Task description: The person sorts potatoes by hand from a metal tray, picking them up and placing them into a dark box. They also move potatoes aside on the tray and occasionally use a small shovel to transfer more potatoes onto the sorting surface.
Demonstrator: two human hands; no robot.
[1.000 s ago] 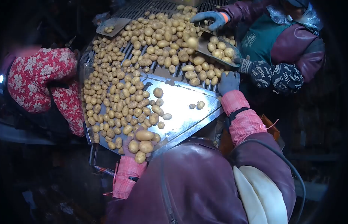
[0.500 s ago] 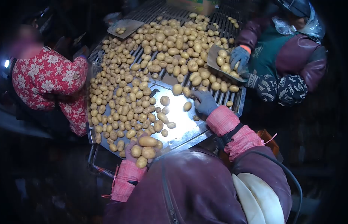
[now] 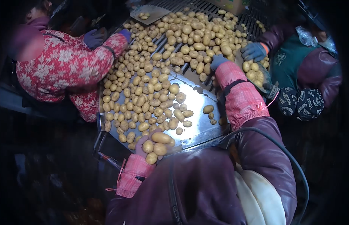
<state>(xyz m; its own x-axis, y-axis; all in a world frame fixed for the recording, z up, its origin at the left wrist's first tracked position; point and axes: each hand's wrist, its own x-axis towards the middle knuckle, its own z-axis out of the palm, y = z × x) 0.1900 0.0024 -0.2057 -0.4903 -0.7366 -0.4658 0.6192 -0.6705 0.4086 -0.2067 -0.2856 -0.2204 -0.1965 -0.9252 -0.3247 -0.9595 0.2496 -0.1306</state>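
Observation:
Several potatoes [image 3: 159, 149] rest in my left hand [image 3: 141, 144], whose fingers curl round them at the near edge of the metal table [image 3: 197, 131]. My right hand [image 3: 218, 61], in a blue-grey glove, reaches out to the pile of potatoes [image 3: 199, 37] on the slatted part. Its fingertips are hidden among the potatoes, so any grip cannot be made out. Many loose potatoes [image 3: 144, 101] cover the left half of the metal plate, and a few small ones [image 3: 208, 109] lie near its right side.
A co-worker in a red floral jacket [image 3: 62, 63] reaches in from the left. On the right, another co-worker in a green apron [image 3: 294, 60] holds a scoop of potatoes [image 3: 254, 73]. A scoop [image 3: 155, 13] lies at the back, near a cardboard box [image 3: 232, 5].
My right hand has moved forward from the metal plate to the pile. The left co-worker's arm has stretched over the potatoes. The view has shifted, while my left hand still holds its potatoes.

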